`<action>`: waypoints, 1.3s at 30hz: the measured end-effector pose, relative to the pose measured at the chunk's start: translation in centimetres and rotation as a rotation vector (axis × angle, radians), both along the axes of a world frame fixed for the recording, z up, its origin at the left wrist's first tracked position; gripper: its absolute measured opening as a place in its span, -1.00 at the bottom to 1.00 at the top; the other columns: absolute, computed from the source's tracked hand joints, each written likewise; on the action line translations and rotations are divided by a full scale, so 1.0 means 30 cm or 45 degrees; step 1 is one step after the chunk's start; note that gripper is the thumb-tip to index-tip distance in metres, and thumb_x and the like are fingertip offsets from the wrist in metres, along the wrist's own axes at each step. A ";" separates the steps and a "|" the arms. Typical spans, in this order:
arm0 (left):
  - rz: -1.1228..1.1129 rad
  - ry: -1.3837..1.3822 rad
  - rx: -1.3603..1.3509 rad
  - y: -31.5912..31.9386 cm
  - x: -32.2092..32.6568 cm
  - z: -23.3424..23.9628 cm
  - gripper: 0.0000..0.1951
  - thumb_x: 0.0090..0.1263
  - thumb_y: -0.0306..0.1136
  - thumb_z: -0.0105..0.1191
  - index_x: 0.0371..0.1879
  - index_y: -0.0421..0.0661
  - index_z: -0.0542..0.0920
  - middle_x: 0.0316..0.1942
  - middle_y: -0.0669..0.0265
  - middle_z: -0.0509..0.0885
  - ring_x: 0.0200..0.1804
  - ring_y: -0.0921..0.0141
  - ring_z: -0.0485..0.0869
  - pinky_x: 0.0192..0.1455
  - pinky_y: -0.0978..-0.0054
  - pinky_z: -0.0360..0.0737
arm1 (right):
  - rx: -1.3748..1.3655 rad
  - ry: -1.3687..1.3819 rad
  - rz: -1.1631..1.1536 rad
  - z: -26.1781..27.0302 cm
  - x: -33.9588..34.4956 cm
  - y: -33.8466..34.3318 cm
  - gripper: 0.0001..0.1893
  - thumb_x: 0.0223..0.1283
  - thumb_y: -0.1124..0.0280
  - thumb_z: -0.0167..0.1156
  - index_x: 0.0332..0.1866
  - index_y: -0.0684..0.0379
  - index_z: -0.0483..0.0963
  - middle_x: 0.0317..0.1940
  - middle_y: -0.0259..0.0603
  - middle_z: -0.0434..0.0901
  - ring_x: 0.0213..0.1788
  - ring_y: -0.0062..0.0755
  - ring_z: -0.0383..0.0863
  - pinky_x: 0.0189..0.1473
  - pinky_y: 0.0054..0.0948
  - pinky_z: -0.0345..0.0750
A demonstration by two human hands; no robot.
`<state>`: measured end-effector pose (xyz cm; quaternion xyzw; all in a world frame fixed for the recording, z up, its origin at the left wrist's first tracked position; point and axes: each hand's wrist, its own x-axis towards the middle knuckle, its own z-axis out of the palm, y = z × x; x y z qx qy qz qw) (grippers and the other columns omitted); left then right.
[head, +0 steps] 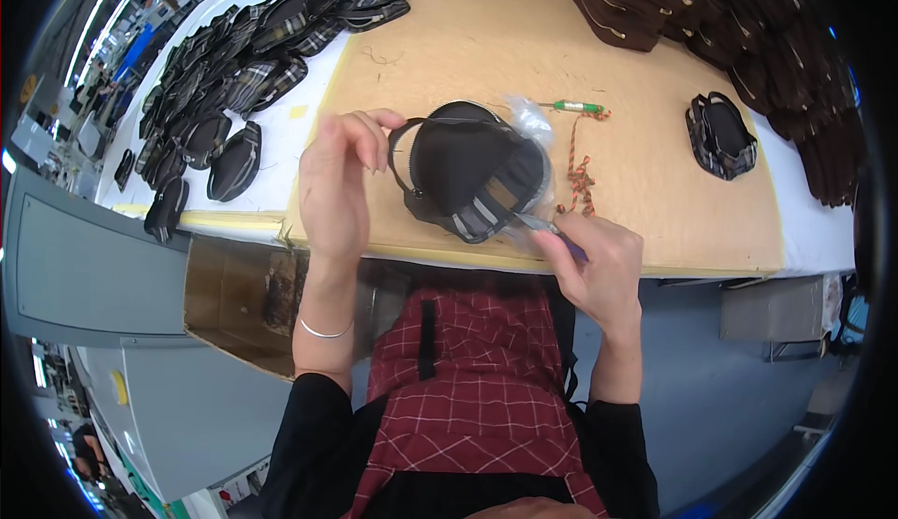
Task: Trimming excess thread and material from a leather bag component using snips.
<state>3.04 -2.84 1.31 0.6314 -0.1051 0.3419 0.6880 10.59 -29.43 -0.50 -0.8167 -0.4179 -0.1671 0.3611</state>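
In front of me on the table lies a small black zippered pouch point(456, 161) with a plaid fabric panel point(501, 200). My left hand point(344, 175) is at the pouch's left side, fingers curled, fingertips beside its strap point(398, 158). Whether they pinch the strap or a thread I cannot tell. My right hand point(596, 266) grips thread snips point(540, 223) with a purple handle. Their blades point at the plaid panel's lower right edge and appear to touch it. Crumpled clear plastic point(530, 120) shows behind and beside the pouch.
A green-handled tool point(579, 106) and a tangled orange-and-black cord point(581, 179) lie right of the pouch. Plaid pouches point(245, 49) pile at left; brown zippered bags point(631, 0) stack at far right. One plaid pouch point(722, 137) sits apart. A cardboard box point(231, 294) stands below the table edge.
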 end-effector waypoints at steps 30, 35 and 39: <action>0.128 0.322 0.647 -0.220 0.011 -0.007 -0.30 0.11 -0.52 0.51 0.31 -0.15 0.54 0.11 0.22 0.60 -0.05 0.34 0.63 -0.09 0.48 0.62 | 0.554 0.879 0.095 0.005 0.004 0.110 -0.76 0.49 0.44 0.30 -0.38 0.27 0.58 -0.58 -0.58 0.39 -0.47 -0.83 0.23 -0.47 -0.60 0.17; 0.135 0.316 0.744 -0.218 0.003 -0.017 -0.47 0.16 -0.60 0.39 0.19 -0.17 0.64 0.02 0.24 0.63 -0.10 0.39 0.63 -0.10 0.49 0.62 | 0.644 0.703 -0.071 0.038 -0.009 0.050 -0.83 0.34 0.43 0.44 -0.15 0.31 0.63 -0.48 -0.49 0.56 -0.47 -0.80 0.36 -0.43 -0.60 0.32; 0.155 0.297 0.719 -0.220 -0.001 -0.005 -0.55 0.18 -0.63 0.27 0.12 -0.18 0.66 -0.01 0.22 0.65 -0.08 0.37 0.66 -0.10 0.49 0.61 | 0.197 0.181 -0.089 -0.006 -0.001 -0.029 -0.73 0.22 0.38 0.51 -0.09 0.29 0.63 -0.45 -0.19 0.64 -0.55 -0.45 0.51 -0.45 -0.45 0.42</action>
